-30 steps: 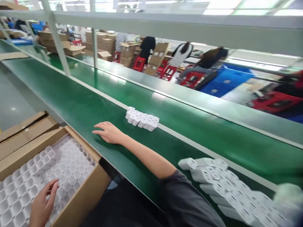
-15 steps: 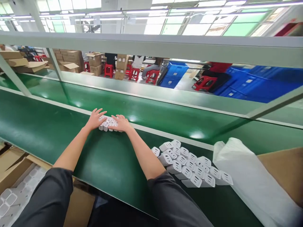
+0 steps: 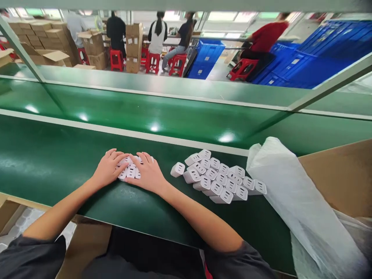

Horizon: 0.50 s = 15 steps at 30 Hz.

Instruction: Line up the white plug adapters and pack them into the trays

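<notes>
White plastic is filling the space between my hands: a small cluster of slotted blocks (image 3: 131, 172) is standing on the green work surface (image 3: 58, 151), just on my side of the pale strip (image 3: 95, 128). My left hand (image 3: 107, 170) is covering the cluster's left side, its fingers slightly parted and reaching over the tops, its thumb standing away from them. My right hand (image 3: 151, 175) is closing off the right side, its fingers fanning across the blocks and its thumb stretching along the near edge, well apart from the fingers. Neither hand is closing into a fist; between them, they are bracketing the cluster, and its slotted faces are showing through the gap.

To the right of my right hand, a single white block (image 3: 178, 169) is lying tilted, just beside a larger group of similar blocks (image 3: 222, 179), which are leaning against one another with their slotted ends facing me. A crumpled white sheet (image 3: 293, 197) is resting at that group's right end, with brown cardboard (image 3: 343, 176) showing behind it. At lower left, part of an open carton (image 3: 10, 213) is showing below the surface's edge. Across the way, several people are sitting on red stools (image 3: 116, 60) near blue crates (image 3: 207, 56).
</notes>
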Each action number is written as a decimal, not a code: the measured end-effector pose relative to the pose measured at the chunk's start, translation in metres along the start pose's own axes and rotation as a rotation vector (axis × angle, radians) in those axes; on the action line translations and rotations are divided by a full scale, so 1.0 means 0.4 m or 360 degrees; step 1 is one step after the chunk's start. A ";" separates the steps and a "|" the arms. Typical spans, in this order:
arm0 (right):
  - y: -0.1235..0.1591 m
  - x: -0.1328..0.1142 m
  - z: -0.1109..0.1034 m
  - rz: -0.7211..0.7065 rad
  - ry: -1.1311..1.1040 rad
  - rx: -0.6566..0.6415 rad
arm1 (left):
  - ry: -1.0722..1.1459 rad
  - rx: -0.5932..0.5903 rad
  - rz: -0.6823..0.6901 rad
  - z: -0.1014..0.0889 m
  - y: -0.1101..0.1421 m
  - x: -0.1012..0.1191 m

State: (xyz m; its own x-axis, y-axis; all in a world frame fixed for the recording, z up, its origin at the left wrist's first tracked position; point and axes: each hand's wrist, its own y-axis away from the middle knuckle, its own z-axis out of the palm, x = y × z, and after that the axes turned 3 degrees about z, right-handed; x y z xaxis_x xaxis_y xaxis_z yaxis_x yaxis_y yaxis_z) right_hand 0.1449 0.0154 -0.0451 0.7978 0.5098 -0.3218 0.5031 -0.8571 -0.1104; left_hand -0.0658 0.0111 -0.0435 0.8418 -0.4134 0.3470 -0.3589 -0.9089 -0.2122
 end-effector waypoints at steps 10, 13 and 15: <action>0.236 0.122 -0.067 -0.0345 -0.0392 0.0339 | 0.0228 0.0046 0.0088 -0.053 0.114 0.102; 0.255 0.154 -0.079 -0.0373 -0.0439 0.0485 | 0.0240 0.0399 0.0014 -0.054 0.162 0.083; 0.256 0.155 -0.082 -0.0386 -0.0414 0.0515 | 0.0185 0.0514 -0.0006 -0.046 0.190 0.077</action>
State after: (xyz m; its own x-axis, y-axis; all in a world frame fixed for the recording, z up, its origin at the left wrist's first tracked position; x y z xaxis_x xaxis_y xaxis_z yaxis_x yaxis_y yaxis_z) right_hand 0.2568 -0.0381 -0.0457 0.5400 0.6978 -0.4705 0.5024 -0.7158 -0.4850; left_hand -0.0746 -0.0718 -0.0322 0.7845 -0.4306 0.4462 -0.1943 -0.8540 -0.4826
